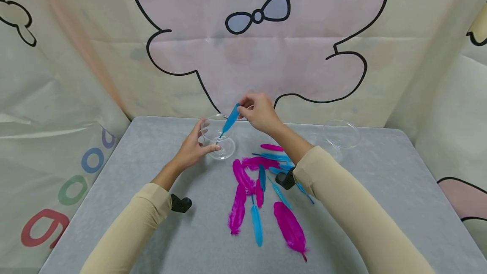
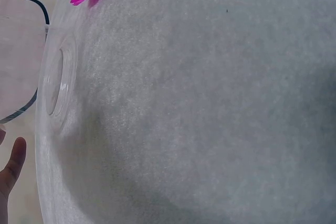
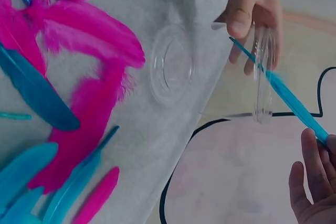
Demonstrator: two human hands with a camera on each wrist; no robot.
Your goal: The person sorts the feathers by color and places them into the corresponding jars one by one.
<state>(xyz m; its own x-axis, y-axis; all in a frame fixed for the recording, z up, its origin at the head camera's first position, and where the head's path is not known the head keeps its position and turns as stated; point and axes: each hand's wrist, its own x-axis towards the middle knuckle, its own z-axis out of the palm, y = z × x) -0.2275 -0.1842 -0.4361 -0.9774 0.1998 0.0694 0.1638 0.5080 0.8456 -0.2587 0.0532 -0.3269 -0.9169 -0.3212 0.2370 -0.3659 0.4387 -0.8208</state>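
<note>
My left hand (image 1: 201,141) grips a clear plastic cup (image 1: 217,138) standing on the grey table (image 1: 152,172), thumb in front and fingers behind. My right hand (image 1: 243,111) pinches the top of a blue feather (image 1: 230,121) just above the cup, and its quill points down into the cup's mouth. In the right wrist view the left hand (image 3: 252,9) holds the cup (image 3: 262,77), the blue feather (image 3: 286,98) slants across its rim, and my right fingers (image 3: 315,182) hold the upper end. The left wrist view shows the cup's base (image 2: 55,82) and one fingertip (image 2: 13,161).
Several pink feathers (image 1: 291,227) and blue feathers (image 1: 256,223) lie loose in the middle of the table. A second clear cup (image 1: 341,133) stands at the back right. A printed cloth backdrop (image 1: 266,54) hangs behind and beside the table.
</note>
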